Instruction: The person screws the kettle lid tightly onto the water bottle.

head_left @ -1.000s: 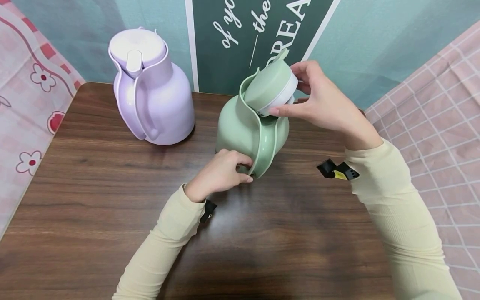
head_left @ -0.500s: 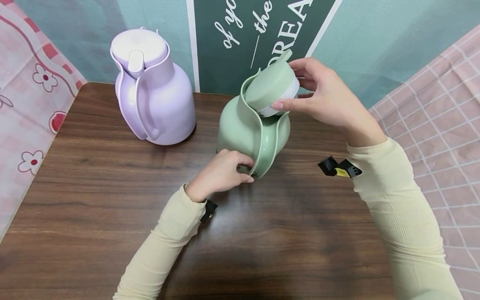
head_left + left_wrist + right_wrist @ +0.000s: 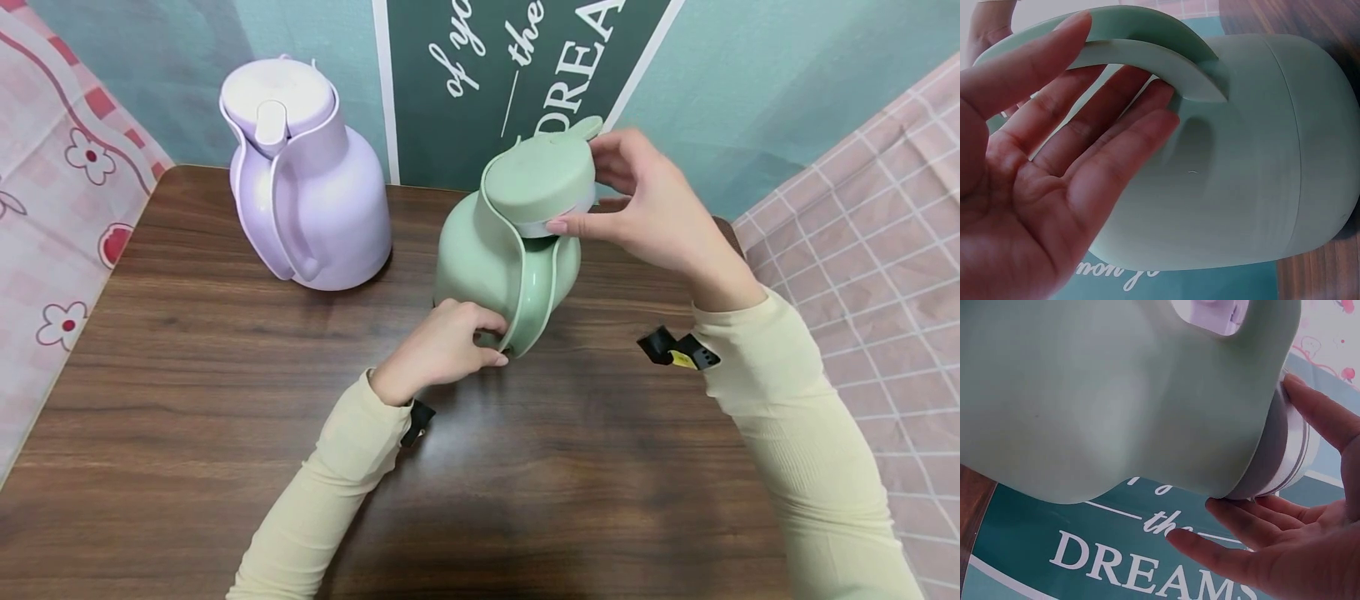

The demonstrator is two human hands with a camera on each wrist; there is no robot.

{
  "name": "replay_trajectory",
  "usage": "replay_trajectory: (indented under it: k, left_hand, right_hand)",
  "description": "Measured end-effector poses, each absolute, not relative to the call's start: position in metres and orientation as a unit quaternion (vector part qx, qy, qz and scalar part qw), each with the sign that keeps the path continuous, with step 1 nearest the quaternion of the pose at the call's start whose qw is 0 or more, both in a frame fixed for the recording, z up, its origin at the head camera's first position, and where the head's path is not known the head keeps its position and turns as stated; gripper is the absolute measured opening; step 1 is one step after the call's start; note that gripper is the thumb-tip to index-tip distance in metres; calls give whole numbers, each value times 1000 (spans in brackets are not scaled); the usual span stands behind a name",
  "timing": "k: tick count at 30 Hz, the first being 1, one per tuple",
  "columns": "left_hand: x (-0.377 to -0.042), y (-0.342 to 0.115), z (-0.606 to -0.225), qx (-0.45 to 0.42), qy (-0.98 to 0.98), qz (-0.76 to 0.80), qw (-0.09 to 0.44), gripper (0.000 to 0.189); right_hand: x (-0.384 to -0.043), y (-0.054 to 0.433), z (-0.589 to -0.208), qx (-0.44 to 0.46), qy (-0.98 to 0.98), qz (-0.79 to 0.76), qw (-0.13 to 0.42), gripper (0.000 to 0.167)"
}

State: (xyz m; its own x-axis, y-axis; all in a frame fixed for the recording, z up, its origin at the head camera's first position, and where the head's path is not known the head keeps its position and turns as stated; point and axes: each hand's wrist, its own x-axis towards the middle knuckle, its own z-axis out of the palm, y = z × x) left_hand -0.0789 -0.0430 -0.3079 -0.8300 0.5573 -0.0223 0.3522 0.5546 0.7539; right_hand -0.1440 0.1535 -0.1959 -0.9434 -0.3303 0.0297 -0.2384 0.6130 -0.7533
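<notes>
Right grip (image 3: 654, 207) spread wide, pinching lid (image 3: 538, 175); left grip (image 3: 447, 342) loosely round handle (image 3: 535, 287); green jug (image 3: 472, 250) looks stiff, slick, best held there

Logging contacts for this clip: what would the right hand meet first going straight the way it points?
The right hand would likely meet the green jug lid first; they appear to touch, though depth is unclear.

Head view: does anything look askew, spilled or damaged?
The green lid is raised in the green jug, a dark gap underneath, unlike the seated purple lid. No spill or damage shows.
</notes>
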Motion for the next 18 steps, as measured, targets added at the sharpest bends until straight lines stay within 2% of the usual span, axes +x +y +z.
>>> replay_trajectory:
  k: [8, 18]
  left_hand:
    - [-78, -42, -308, 256, 872, 396, 134, 9]
    - [-78, -43, -308, 257, 870, 401, 131, 10]
  right_hand:
    - [-143, 160, -201, -166, 900, -399, 49, 64]
    - [-145, 171, -192, -175, 911, -368, 71, 56]
